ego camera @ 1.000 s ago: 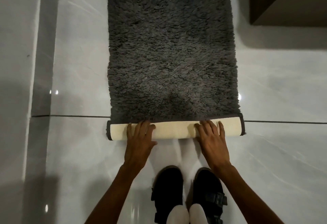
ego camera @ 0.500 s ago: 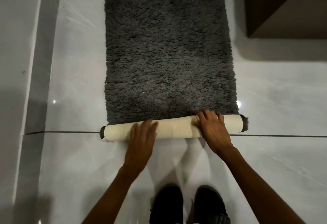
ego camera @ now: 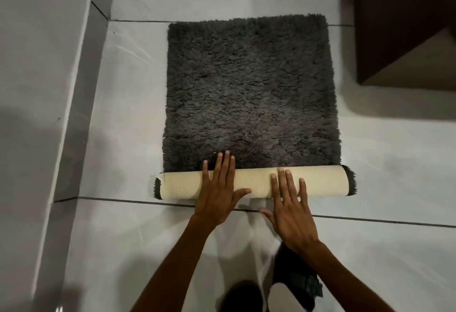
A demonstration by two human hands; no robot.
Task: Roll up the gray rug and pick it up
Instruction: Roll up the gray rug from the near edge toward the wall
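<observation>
The shaggy gray rug [ego camera: 249, 89] lies on the pale tiled floor, its near end wound into a roll [ego camera: 320, 184] that shows the cream backing. My left hand [ego camera: 219, 191] rests flat across the roll left of centre, fingers spread and fingertips reaching the gray pile beyond it. My right hand [ego camera: 290, 209] lies flat with its fingers on the roll right of centre and its palm over the floor in front. Neither hand is closed around the roll.
A gray wall with a skirting strip [ego camera: 74, 119] runs along the left. A dark brown cabinet corner [ego camera: 404, 25] stands at the back right. My black sandals [ego camera: 296, 287] are on the floor just behind my hands.
The roll has grown thicker and moved farther along the rug, leaving less flat pile. Both hands went forward with it, and the rug's far edge has come into view.
</observation>
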